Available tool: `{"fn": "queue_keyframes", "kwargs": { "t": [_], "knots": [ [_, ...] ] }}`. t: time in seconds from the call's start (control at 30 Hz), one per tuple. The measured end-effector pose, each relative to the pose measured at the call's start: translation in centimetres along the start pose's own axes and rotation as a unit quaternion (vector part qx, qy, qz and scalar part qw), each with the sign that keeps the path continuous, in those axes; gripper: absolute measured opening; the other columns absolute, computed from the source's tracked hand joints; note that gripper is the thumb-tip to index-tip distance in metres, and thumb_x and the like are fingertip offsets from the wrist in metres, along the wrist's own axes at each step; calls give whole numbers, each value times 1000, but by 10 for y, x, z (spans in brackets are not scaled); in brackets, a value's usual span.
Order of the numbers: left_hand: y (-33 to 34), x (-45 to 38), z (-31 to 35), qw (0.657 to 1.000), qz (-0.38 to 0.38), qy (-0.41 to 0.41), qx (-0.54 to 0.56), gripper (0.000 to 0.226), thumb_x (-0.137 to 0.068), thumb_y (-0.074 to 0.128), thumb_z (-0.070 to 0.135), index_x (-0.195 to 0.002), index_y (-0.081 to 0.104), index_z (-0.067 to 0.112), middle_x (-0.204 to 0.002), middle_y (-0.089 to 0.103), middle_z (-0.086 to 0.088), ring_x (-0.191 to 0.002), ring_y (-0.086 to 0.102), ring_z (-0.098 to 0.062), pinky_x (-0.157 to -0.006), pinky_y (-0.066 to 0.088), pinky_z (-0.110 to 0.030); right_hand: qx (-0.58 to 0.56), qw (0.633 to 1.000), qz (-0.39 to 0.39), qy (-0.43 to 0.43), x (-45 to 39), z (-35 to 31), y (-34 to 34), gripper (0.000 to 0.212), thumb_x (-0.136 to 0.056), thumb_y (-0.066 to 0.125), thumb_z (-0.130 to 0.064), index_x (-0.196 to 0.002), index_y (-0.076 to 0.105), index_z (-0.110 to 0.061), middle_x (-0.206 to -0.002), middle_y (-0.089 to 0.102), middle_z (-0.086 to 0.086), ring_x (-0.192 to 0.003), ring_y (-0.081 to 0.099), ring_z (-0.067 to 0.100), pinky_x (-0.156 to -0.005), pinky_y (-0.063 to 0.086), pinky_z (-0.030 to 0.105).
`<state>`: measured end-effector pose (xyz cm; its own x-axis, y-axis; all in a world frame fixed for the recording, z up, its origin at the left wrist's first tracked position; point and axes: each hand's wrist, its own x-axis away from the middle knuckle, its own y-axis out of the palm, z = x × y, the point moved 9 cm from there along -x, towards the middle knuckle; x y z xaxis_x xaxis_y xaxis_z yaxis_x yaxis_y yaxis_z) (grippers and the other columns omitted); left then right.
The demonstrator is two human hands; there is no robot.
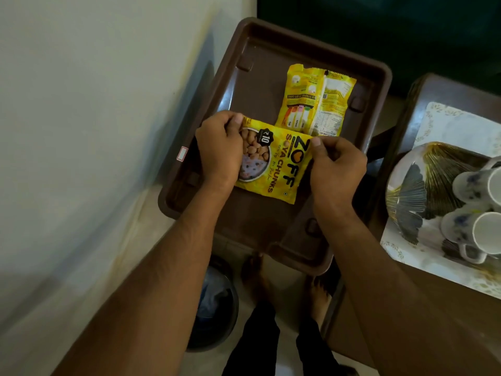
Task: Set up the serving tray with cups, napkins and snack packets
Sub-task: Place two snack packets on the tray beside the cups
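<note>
A brown serving tray [260, 42] sits in the middle of the view. A yellow soya chunks packet [276, 165] lies in the tray, front side up. My left hand [219, 147] pinches its left top corner and my right hand [336, 169] pinches its right top corner. A second yellow snack packet [315, 99] lies back side up just beyond it, further into the tray. Two white cups with blue flowers [477, 210] lie on their sides at the right. No napkin is in view.
The cups rest on a round plate with a gold and grey fan pattern [423, 185], which sits on a white floral mat [444, 126] on a brown table at the right. A pale wall runs along the left. A dark bin [214, 305] and my feet are below the tray.
</note>
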<state>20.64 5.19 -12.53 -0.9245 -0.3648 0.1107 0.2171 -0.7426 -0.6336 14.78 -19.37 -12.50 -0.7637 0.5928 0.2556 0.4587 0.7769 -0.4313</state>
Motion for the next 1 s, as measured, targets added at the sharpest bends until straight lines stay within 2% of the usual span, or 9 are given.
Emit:
{"fn": "queue_keyframes", "kwargs": {
  "t": [0.1, 0.2, 0.3, 0.4, 0.5, 0.67, 0.73, 0.83, 1.0],
  "knots": [
    [-5, 13, 1, 998, 44, -7, -39, 23, -106, 56, 21, -100, 74, 8, -87, 67, 6, -82, 61, -8, -63, 36, -4, -5, 1000, 6, -11, 4, -4, -2, 8, -98, 70, -14, -92, 74, -12, -82, 72, -2, -80, 71, 11, -70, 57, 16],
    [-5, 27, 4, 994, 62, 13, -92, 19, -107, 53, 19, -104, 70, 9, -96, 71, 0, -85, 58, -5, -60, 33, -5, 14, 999, 19, -27, 8, -8, -5, 11, -99, 68, -14, -96, 75, -6, -80, 70, -3, -74, 67, 8, -64, 51, 9],
    [-5, 34, 5, 989, 62, 43, -124, 12, -105, 55, 11, -105, 67, 8, -100, 71, -6, -85, 58, -6, -60, 33, -5, 41, 999, 12, -32, 14, -8, -3, 13, -100, 65, -13, -97, 74, -5, -82, 70, 0, -74, 65, 12, -63, 52, 19],
    [-4, 38, 5, 985, 45, 70, -153, 13, -105, 56, 11, -103, 68, 6, -100, 73, -10, -90, 71, -21, -66, 45, -22, 60, 998, 10, -17, 21, -3, -4, 14, -101, 64, -13, -102, 74, -4, -84, 70, -1, -74, 66, 9, -60, 50, 12],
    [-2, 41, 4, 974, 11, 82, -212, 21, -107, 53, 19, -103, 70, 8, -98, 74, -9, -90, 72, -27, -64, 41, -30, 47, 999, 20, 1, 23, 1, -8, 7, -99, 65, -8, -103, 69, -4, -81, 64, -7, -67, 65, -6, -57, 46, 3],
    [-5, 39, 14, 980, -2, 83, -178, 25, -99, 62, 9, -123, 68, 9, -121, 66, -10, -110, 66, -24, -82, 48, -26, 95, 995, 17, -36, 20, -14, -10, 18, -93, 65, -6, -109, 72, -9, -96, 73, 2, -85, 68, 10, -70, 46, 3],
    [-2, 36, 27, 983, 0, 98, -152, 28, -98, 62, 6, -126, 66, 10, -124, 64, -8, -112, 64, -20, -87, 48, -19, 104, 992, 17, -66, 16, -25, -8, 20, -93, 65, -8, -112, 72, -10, -105, 73, 4, -94, 69, 17, -79, 53, 13],
    [10, 26, 45, 986, -19, 113, -118, 28, -99, 60, 6, -125, 67, 12, -123, 65, -5, -109, 64, -13, -74, 39, -2, 129, 986, 25, -100, 6, -42, -7, 25, -95, 65, -10, -119, 69, -11, -121, 68, 3, -114, 65, 20, -96, 54, 31],
    [35, -5, 64, 994, -58, 84, -50, 29, -102, 60, 9, -130, 66, 11, -129, 65, -4, -113, 65, -12, -89, 47, -12, 154, 985, 7, -72, -22, -48, -3, 39, -97, 63, -14, -135, 59, -11, -138, 56, 5, -128, 55, 18, -107, 46, 30]
  ]
}}
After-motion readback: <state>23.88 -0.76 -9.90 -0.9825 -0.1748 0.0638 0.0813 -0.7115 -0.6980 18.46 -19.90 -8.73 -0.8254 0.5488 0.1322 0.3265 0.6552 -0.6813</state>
